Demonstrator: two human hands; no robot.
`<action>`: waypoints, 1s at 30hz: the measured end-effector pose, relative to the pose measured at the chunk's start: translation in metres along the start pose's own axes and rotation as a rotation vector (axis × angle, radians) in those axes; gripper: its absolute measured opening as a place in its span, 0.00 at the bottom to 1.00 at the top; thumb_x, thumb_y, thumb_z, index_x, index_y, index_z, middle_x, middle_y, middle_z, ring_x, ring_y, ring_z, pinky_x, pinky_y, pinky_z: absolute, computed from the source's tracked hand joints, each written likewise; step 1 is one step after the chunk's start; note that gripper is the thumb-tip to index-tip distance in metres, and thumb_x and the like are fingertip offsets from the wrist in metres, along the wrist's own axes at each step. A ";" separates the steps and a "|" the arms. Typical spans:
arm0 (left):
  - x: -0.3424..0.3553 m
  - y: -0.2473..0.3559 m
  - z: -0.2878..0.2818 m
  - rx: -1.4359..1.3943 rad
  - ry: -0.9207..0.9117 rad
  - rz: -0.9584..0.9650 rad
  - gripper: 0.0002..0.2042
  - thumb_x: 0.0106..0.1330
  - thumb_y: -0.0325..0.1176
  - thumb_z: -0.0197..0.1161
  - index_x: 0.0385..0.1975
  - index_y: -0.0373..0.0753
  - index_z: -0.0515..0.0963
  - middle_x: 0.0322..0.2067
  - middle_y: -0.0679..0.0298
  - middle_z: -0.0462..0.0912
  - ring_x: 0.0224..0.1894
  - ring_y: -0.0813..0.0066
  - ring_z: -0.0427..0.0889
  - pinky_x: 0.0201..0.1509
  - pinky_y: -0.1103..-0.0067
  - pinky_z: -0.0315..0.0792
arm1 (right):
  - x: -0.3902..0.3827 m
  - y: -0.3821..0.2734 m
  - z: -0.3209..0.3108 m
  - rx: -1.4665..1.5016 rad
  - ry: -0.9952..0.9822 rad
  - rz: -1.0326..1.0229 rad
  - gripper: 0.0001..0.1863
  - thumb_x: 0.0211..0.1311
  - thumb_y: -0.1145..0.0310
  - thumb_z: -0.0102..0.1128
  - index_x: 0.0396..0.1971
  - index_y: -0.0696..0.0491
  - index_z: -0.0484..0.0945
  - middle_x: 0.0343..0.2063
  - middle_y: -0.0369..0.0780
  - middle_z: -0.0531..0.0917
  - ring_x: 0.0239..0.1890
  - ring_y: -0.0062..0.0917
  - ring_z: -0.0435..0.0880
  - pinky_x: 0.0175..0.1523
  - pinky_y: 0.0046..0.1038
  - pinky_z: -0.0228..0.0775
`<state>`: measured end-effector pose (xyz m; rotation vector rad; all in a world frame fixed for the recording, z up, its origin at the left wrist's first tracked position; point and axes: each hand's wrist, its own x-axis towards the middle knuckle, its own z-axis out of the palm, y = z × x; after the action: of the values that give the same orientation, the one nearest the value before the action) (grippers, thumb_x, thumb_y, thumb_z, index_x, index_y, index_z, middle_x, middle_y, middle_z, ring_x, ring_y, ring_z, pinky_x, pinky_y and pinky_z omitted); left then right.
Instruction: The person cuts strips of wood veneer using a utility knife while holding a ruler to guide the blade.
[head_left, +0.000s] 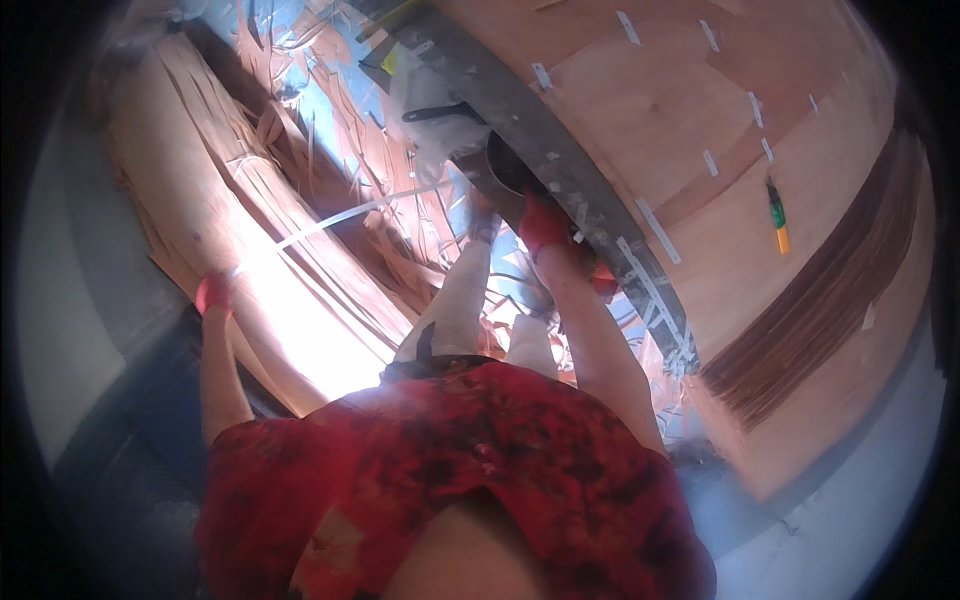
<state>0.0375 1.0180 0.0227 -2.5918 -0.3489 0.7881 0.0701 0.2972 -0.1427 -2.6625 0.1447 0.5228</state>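
My left hand (213, 293), in a red glove, is at the outer edge of a stack of long light-brown veneer sheets (180, 150). Its fingers look closed at one end of a narrow white tape strip (340, 217). The strip runs taut across the stack towards the middle. My right hand (543, 222), also red-gloved, reaches down beside the dark edge of the worktable. Just beyond it is a dark rounded object (508, 165), partly hidden by the table edge. The right fingers do not show clearly, so their grip cannot be made out.
A large wood veneer sheet (660, 100) with several white tape pieces covers the worktable at right. On it lie a green-and-yellow knife (778, 218) and dark brown veneer strips (830, 280). Veneer scraps (345, 100) litter the floor. A black-handled tool (430, 115) rests by clear plastic.
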 end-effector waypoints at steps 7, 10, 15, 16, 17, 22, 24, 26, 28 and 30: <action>-0.110 0.121 0.006 -0.717 -0.200 -0.241 0.12 0.70 0.37 0.52 0.26 0.42 0.80 0.22 0.58 0.82 0.19 0.66 0.81 0.22 0.68 0.72 | -0.087 -0.023 -0.041 0.538 0.154 -0.377 0.22 0.63 0.63 0.57 0.58 0.49 0.75 0.49 0.50 0.82 0.49 0.44 0.82 0.54 0.44 0.75; -0.195 0.289 -0.038 -0.575 -0.026 0.441 0.09 0.70 0.33 0.54 0.28 0.41 0.77 0.25 0.59 0.82 0.23 0.62 0.80 0.28 0.70 0.74 | -0.158 0.000 -0.089 0.431 0.233 -0.703 0.25 0.59 0.60 0.64 0.58 0.42 0.76 0.64 0.42 0.72 0.65 0.45 0.67 0.67 0.44 0.64; -0.417 0.482 -0.193 -0.322 0.325 1.110 0.04 0.66 0.29 0.56 0.35 0.41 0.78 0.29 0.57 0.83 0.35 0.56 0.85 0.36 0.68 0.77 | -0.286 0.081 -0.152 0.538 0.180 -0.832 0.33 0.48 0.59 0.74 0.57 0.41 0.77 0.71 0.42 0.64 0.69 0.49 0.62 0.70 0.49 0.58; -0.448 0.502 -0.207 -0.255 0.375 1.163 0.06 0.67 0.30 0.55 0.37 0.42 0.79 0.29 0.58 0.84 0.33 0.56 0.85 0.33 0.68 0.78 | -0.313 0.102 -0.164 0.529 0.187 -0.813 0.33 0.47 0.59 0.75 0.57 0.42 0.77 0.71 0.42 0.63 0.69 0.49 0.62 0.70 0.49 0.57; -0.476 0.519 -0.217 -0.373 0.288 1.149 0.07 0.68 0.30 0.54 0.39 0.42 0.79 0.30 0.57 0.84 0.33 0.56 0.86 0.33 0.68 0.78 | -0.330 0.120 -0.167 0.611 0.217 -0.808 0.28 0.47 0.62 0.75 0.52 0.44 0.80 0.69 0.43 0.67 0.68 0.47 0.63 0.70 0.47 0.57; -0.565 0.589 -0.249 -0.154 0.323 1.227 0.05 0.68 0.30 0.56 0.40 0.42 0.75 0.25 0.58 0.82 0.30 0.59 0.85 0.31 0.69 0.75 | -0.391 0.201 -0.194 0.610 0.383 -0.756 0.17 0.47 0.65 0.74 0.41 0.44 0.86 0.58 0.37 0.80 0.65 0.44 0.69 0.67 0.45 0.61; -0.580 0.608 -0.250 -0.386 0.181 1.156 0.04 0.68 0.31 0.55 0.38 0.42 0.74 0.23 0.59 0.80 0.29 0.58 0.84 0.30 0.68 0.74 | -0.402 0.224 -0.206 0.646 0.370 -0.727 0.18 0.47 0.66 0.74 0.42 0.45 0.86 0.56 0.37 0.81 0.63 0.43 0.71 0.66 0.45 0.64; -0.594 0.633 -0.256 -0.311 0.332 1.254 0.05 0.68 0.32 0.57 0.40 0.42 0.74 0.24 0.57 0.81 0.29 0.57 0.85 0.31 0.67 0.75 | -0.410 0.245 -0.212 0.587 0.414 -0.683 0.17 0.47 0.67 0.73 0.41 0.46 0.86 0.55 0.37 0.81 0.62 0.43 0.72 0.64 0.45 0.65; -0.604 0.652 -0.265 -0.249 0.462 1.293 0.08 0.67 0.34 0.60 0.43 0.42 0.75 0.26 0.56 0.82 0.31 0.56 0.85 0.32 0.67 0.76 | -0.411 0.265 -0.215 0.530 0.452 -0.648 0.15 0.47 0.68 0.72 0.39 0.48 0.86 0.55 0.37 0.81 0.62 0.43 0.73 0.63 0.45 0.66; -0.607 0.670 -0.273 -0.365 0.495 1.285 0.10 0.67 0.36 0.61 0.45 0.42 0.76 0.27 0.54 0.83 0.32 0.55 0.85 0.35 0.68 0.77 | -0.406 0.286 -0.216 0.472 0.486 -0.622 0.13 0.48 0.69 0.71 0.37 0.49 0.85 0.56 0.37 0.81 0.61 0.43 0.73 0.62 0.45 0.67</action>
<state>-0.2172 0.1294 0.2161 -3.0238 1.5613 0.3528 -0.2834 -0.0453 0.0843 -2.1501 -0.3671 -0.3241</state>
